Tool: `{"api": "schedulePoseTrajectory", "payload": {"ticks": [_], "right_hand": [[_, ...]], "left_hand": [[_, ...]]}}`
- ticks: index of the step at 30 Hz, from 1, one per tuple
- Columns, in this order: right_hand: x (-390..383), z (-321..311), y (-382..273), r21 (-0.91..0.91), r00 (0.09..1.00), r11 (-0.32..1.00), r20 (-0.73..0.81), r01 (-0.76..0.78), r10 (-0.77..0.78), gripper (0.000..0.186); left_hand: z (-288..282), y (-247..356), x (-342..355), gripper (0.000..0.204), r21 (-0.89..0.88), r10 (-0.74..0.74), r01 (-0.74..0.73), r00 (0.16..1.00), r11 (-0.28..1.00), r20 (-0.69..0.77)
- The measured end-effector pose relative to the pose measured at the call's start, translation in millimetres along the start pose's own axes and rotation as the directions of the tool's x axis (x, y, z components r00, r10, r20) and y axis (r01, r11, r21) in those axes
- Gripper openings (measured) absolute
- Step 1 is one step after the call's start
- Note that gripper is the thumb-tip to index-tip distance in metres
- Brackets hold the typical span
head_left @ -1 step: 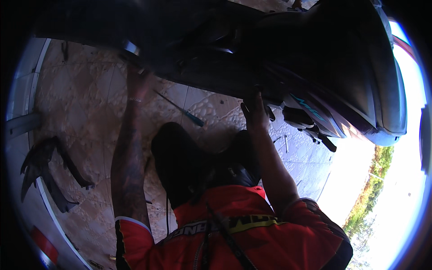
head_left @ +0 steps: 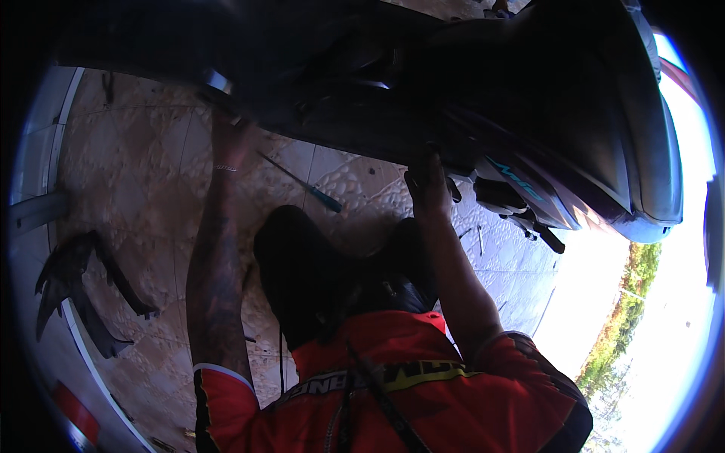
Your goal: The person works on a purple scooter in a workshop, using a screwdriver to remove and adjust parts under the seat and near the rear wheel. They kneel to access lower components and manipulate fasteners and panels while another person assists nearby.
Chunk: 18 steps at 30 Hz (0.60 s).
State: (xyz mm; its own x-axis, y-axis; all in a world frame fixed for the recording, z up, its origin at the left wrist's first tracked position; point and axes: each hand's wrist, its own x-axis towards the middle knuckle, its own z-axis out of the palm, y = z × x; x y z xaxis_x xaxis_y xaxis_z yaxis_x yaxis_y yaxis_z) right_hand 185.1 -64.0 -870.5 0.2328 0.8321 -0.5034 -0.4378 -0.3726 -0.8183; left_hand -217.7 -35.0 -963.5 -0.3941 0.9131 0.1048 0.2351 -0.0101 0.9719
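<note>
A dark motor scooter (head_left: 544, 113) with a turquoise mark on its side panel spans the upper part of the view. At its lower edge on the left is my left hand (head_left: 232, 137), with a thin bracelet at the wrist. Deep shadow hides those fingers. My right hand (head_left: 430, 189) is closed at the scooter's lower edge further right, its thumb up against the dark panel. Its other fingers are partly hidden, beside small black parts. Between my hands, a screwdriver (head_left: 325, 198) with a teal handle lies on the floor, touched by neither.
A dark, forked plastic cover (head_left: 83, 291) lies on the tiled floor (head_left: 143, 189) at the left, near a pale wall edge. Small metal tools (head_left: 480, 240) lie right of my knees. A black footrest (head_left: 547, 238) juts from the scooter. Bright daylight and greenery (head_left: 630, 302) show at the right.
</note>
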Motion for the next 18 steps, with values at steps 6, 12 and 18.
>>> {"api": "schedulePoseTrajectory", "payload": {"ticks": [6,12,18], "right_hand": [[17.1,-19.1,-29.5,0.038,0.999,0.999,0.025,-0.026,0.025,0.042],[18.6,-8.4,-16.1,0.203,0.997,0.979,-0.078,0.019,-0.003,0.042],[-32.8,61.4,54.0,0.095,0.868,0.863,0.075,-0.496,0.491,0.043]], "left_hand": [[-0.7,0.9,3.8,0.045,0.113,0.049,-0.045,0.998,0.993,-0.028],[0.6,-8.4,8.1,0.051,0.002,0.047,-0.047,0.998,0.999,-0.045],[-0.3,-4.2,6.3,0.044,0.116,0.086,-0.081,0.996,0.990,-0.034]]}}
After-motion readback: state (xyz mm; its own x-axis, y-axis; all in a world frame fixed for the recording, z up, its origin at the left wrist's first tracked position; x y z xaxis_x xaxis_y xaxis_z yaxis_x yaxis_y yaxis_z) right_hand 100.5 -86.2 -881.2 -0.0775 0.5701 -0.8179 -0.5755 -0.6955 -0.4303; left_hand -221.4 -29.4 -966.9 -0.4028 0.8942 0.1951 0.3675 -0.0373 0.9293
